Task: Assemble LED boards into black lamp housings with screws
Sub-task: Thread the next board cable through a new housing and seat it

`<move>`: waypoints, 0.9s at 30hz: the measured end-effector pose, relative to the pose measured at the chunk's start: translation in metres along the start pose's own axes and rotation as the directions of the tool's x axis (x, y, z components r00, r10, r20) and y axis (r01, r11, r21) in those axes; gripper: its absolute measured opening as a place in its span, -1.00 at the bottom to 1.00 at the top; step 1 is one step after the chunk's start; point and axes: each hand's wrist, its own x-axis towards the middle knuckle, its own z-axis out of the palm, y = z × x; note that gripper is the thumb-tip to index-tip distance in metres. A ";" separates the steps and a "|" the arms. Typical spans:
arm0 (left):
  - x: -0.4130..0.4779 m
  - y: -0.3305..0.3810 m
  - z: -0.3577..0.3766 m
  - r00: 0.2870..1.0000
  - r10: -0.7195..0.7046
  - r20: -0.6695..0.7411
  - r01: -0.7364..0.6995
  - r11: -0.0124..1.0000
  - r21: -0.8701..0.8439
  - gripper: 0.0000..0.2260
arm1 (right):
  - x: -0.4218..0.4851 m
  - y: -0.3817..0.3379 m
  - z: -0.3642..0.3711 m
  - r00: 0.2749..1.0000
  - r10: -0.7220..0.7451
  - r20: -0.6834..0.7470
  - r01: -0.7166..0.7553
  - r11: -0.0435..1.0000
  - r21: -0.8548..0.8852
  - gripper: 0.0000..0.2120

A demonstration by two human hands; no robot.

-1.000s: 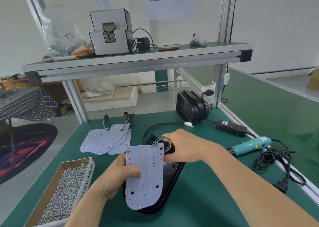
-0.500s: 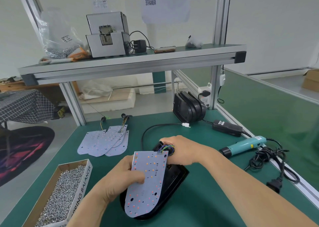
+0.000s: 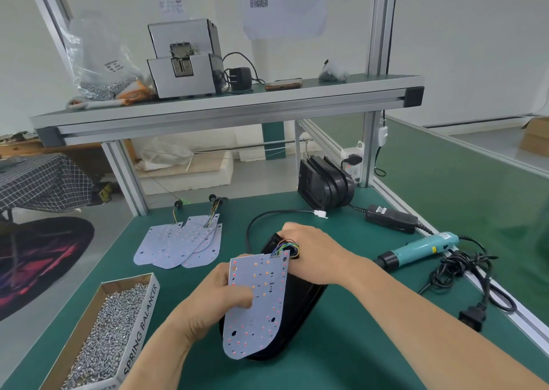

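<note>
Green bench mat [image 3: 356, 360], lower centre: left hand [image 3: 208, 300] pinches a white round-ended LED board [image 3: 261, 315], tilted over a black plastic lamp housing [image 3: 303, 300]; right hand [image 3: 315, 256] curls around the housing's upper end.

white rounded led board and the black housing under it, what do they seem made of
White rounded LED board: thin rigid sheet, matte white coating, likely circuit-board laminate or aluminium; flat though gripped at one side. Black lamp housing: probably moulded plastic, smooth curved walls with slight sheen.
</note>
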 end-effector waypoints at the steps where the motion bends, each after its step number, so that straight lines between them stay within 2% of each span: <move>1: 0.000 -0.002 -0.002 1.000 -0.003 -0.006 0.003 1.000 -0.016 -0.58 | 0.000 0.000 -0.001 1.000 -0.013 0.016 0.013 0.999 0.036 -0.66; 4: 0.000 -0.005 -0.007 1.000 -0.011 -0.007 0.010 0.999 -0.044 -0.56 | -0.001 0.003 -0.004 0.998 0.017 0.064 -0.026 0.989 0.147 -0.73; 8: -0.001 -0.004 -0.009 0.999 -0.037 0.023 0.038 0.998 -0.052 -0.56 | -0.002 0.004 -0.004 0.997 0.015 0.081 -0.031 0.977 0.211 -0.83; 13: -0.005 -0.009 -0.019 0.998 -0.060 -0.010 0.058 0.990 -0.132 -0.55 | -0.007 0.008 -0.015 0.967 -0.032 0.253 -0.031 0.970 0.243 -0.81; 16: -0.006 -0.013 -0.021 0.997 -0.071 -0.028 0.064 0.979 -0.194 -0.56 | -0.009 0.005 -0.013 0.983 -0.018 0.183 -0.016 0.983 0.182 -0.87; 20: -0.006 -0.010 -0.016 0.998 -0.056 0.005 0.056 0.981 -0.187 -0.59 | -0.007 -0.003 -0.006 0.996 -0.022 0.085 0.014 0.996 0.090 -0.94; 23: -0.007 -0.006 -0.012 0.999 -0.034 0.025 0.037 0.989 -0.145 -0.57 | -0.007 -0.005 -0.003 0.999 -0.013 -0.033 0.018 0.991 0.136 -0.72; 25: -0.007 -0.001 -0.012 0.998 0.003 0.061 0.003 0.995 -0.097 -0.56 | -0.006 -0.006 0.001 0.997 0.021 -0.072 -0.006 0.979 0.204 -0.81; 27: -0.008 0.004 -0.011 0.995 0.023 0.093 -0.019 0.999 -0.041 -0.55 | -0.005 -0.003 0.004 0.997 0.073 0.007 -0.072 0.957 0.280 -0.91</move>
